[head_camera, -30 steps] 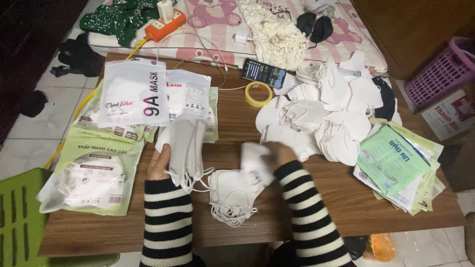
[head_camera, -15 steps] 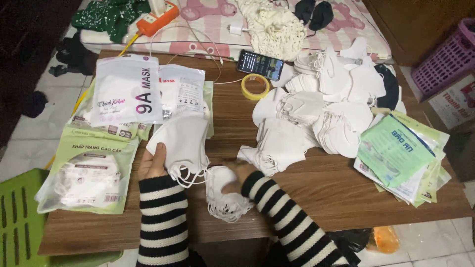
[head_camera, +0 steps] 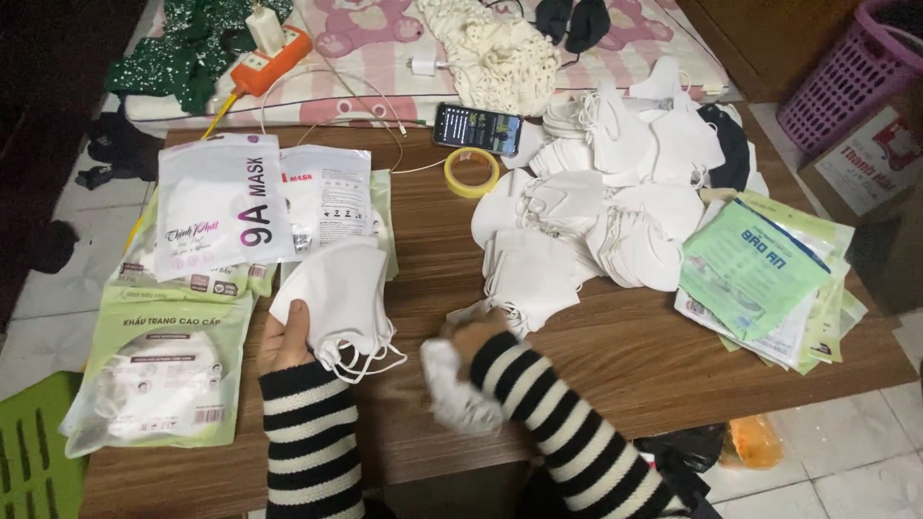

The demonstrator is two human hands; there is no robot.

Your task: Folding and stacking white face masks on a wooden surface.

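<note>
A stack of white face masks is pinched in the grip of the left hand, thumb on top, ear loops hanging below it. Just right of that grip, the right hand is blurred at the near edge of a loose heap of white masks; whether its grip is closed cannot be told. A single mask lies under the right forearm on the wooden surface. The step is judged to be gathering masks into the held stack; another mask from the heap would need to be laid squarely on it. Left of the left grip, printed mask pouches are piled. Beyond both grips, a tape roll and a phone are seen.
</note>
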